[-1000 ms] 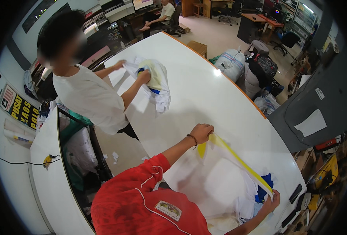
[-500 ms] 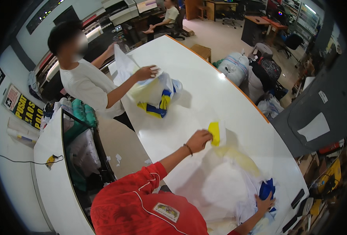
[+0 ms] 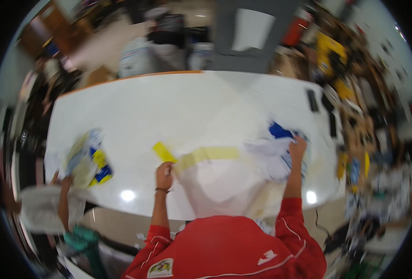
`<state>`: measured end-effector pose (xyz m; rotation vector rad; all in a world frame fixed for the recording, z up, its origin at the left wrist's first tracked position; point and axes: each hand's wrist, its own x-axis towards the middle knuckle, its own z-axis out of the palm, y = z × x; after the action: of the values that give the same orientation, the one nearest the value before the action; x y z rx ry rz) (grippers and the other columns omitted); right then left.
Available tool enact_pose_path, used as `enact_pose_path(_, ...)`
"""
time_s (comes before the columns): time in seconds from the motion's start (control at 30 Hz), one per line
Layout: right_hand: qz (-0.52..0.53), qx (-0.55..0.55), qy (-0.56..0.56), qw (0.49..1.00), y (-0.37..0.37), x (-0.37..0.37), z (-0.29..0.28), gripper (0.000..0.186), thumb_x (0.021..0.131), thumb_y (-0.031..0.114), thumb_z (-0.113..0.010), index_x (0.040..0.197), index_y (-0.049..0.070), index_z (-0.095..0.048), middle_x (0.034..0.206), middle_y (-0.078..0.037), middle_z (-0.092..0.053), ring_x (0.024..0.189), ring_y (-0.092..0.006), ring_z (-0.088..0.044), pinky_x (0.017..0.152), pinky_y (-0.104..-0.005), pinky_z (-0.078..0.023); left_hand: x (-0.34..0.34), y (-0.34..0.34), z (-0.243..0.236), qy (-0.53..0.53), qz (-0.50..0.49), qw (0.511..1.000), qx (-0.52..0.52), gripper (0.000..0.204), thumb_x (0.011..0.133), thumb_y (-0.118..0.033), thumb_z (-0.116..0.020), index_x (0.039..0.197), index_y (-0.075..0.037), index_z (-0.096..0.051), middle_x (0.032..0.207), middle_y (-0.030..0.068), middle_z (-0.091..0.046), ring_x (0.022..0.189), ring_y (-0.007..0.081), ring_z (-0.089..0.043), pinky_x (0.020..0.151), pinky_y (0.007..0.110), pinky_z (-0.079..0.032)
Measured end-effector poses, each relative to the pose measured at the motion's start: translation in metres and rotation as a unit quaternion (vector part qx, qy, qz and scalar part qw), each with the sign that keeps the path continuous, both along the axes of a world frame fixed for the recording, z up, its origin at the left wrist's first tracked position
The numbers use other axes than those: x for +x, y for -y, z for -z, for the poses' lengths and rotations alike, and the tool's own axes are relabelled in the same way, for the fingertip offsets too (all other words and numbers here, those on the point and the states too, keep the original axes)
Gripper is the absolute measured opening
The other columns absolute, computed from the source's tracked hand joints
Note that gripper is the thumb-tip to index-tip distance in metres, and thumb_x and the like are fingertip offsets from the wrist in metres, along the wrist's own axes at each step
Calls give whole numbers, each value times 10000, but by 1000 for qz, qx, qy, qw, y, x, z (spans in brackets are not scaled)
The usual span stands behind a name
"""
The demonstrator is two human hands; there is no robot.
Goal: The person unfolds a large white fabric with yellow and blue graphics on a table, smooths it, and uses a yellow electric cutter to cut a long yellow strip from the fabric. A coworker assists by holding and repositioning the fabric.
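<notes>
A thin white sheet with a pale yellow band (image 3: 215,154) spreads across the table in front of me. My left hand (image 3: 164,176) is closed on its left corner. Just beyond those fingers is a bright yellow strip of cloth (image 3: 163,151); blur hides whether they touch it. At the right, my right hand (image 3: 297,148) is closed on the edge of a crumpled white cloth (image 3: 270,157). A dark blue cloth piece (image 3: 279,130) lies against the far side of that pile.
The white table (image 3: 192,107) has an orange far edge. A co-worker's hand (image 3: 66,182) is beside a blue, yellow and white cloth pile (image 3: 99,166) at the left. Dark flat objects (image 3: 312,100) lie at the right end. Sacks (image 3: 136,56) and a grey panel (image 3: 243,56) stand beyond.
My view has swung to the right. The yellow strip was held up at my left fingertips and now shows beyond them. My right hand has shifted from the blue piece to the white cloth.
</notes>
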<state>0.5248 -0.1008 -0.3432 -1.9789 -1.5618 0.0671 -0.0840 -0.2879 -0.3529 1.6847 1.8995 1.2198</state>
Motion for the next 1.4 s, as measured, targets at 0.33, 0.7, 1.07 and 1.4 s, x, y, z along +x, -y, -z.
enact_pose_path(0.33,193,-216,110,951,154,-53,-59,683,710,334,-872,1306,83,-651,1525,-180,-484,1424,-438,-428,1053,-573,-488,29,-15,-33,54,66,988,-130,221,954,72,-584,1093,-23,-727,828,64,-690,765,125,-624,708,276,-507)
enact_pose_path(0.7,190,-149,60,969,194,15,-14,762,677,294,-882,1345,98,-572,1417,-140,-535,1316,-395,-516,1010,-534,-537,64,-41,-71,91,128,984,-83,178,1012,28,-575,1122,0,-711,876,57,-706,788,118,-636,712,276,-516)
enact_pose_path(1.07,-49,83,-210,973,177,-78,-99,659,727,271,-940,1291,97,-646,1360,-149,-623,1284,-331,-595,1101,-444,-469,135,-36,-140,51,220,964,-141,139,999,-119,-686,1053,0,-734,775,65,-710,618,118,-569,613,269,-476)
enact_pose_path(1.4,-497,-269,-333,755,160,-216,-143,467,822,309,-862,1140,1,-713,975,-106,-734,867,-196,-655,784,-356,-517,142,-44,-235,-100,409,883,-206,223,941,-225,-756,988,-10,-794,803,184,-761,687,262,-747,639,350,-574)
